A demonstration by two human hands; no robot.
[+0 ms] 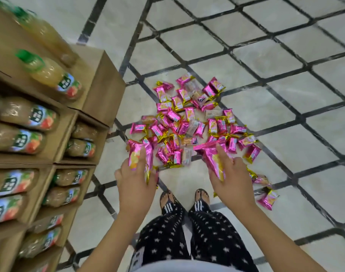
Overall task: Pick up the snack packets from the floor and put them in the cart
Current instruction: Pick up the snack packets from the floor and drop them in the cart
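A heap of several small pink-and-gold snack packets lies on the tiled floor ahead of my feet. My left hand grips a larger pink packet above the heap's near left edge. My right hand holds another pink packet above the heap's near right side. A few stray packets lie on the floor to the right of my right hand. No cart shows in the head view.
Cardboard boxes stacked at the left hold rows of plastic juice bottles lying on their sides. My feet in sandals stand just behind the heap. Pale floor tiles with dark grid lines spread far and right.
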